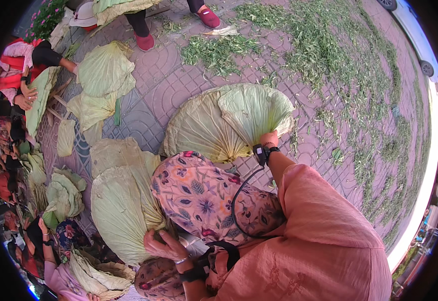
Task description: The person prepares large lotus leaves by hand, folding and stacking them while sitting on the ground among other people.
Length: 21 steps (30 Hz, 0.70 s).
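My right hand (269,139) is at the lower right edge of a pale green folded dried lotus leaf (258,107), gripping it. This leaf lies over a browner folded leaf (198,126) on the paving, their gathered ends toward me. My left hand (165,244) is bent at the gathered end of a stack of folded dried leaves (119,210) beside my knees. Its thumb and fingers are apart around a dark gap, and whether they pinch anything is unclear. Both wrists wear black strapped devices, and a black cable runs from the right one.
Shredded green leaf strips (324,49) are strewn over the patterned paving (170,90). A person in red shoes (144,42) stands opposite. Other people handle leaves (40,99) at the left. More leaf stacks (65,195) lie there. A white car (416,34) is at upper right.
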Available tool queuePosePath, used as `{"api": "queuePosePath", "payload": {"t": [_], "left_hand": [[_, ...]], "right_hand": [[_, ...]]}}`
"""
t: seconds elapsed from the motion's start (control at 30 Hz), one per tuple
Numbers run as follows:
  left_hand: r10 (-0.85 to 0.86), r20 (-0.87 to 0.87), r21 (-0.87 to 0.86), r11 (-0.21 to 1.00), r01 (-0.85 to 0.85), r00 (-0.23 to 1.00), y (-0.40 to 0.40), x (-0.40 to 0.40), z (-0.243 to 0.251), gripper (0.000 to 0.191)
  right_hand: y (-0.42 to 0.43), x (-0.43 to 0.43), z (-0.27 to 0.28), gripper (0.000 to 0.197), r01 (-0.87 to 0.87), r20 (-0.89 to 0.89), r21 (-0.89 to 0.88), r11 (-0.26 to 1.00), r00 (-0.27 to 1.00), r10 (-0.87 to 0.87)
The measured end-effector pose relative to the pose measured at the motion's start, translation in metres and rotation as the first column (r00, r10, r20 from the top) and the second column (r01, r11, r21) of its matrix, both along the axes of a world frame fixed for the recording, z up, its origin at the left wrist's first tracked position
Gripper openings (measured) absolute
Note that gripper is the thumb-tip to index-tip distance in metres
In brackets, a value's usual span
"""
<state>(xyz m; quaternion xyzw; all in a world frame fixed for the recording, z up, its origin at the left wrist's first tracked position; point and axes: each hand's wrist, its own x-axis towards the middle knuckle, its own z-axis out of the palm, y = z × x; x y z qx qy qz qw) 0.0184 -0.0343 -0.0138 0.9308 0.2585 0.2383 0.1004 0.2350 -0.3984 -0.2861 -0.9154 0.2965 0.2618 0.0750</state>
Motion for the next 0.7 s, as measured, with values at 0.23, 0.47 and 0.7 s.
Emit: {"api": "queuePosePath", "payload": {"t": [0.23,0.47,0.7], "left_hand": [[0.012,-0.023,0.034,0.999,-0.012,1.0,0.003,-0.007,-0.004,0.027],[0.027,-0.023,0.021,0.999,-0.027,0.999,-0.001,-0.004,0.0,0.029],[-0.015,0.008,-0.007,1.0,0.015,1.0,-0.008,0.005,0.005,0.029]], "right_hand": [[0.005,0.001,0.027,0.024,-0.417,-0.253,0.009,0.909,0.878,0.406],[-0.021,-0.021,-0.002,0.019,-0.439,-0.094,0.146,0.886,0.886,0.455],[-0.013,-0.003,0.009,0.026,0.824,0.11,0.335,0.456,0.447,-0.888]]}}
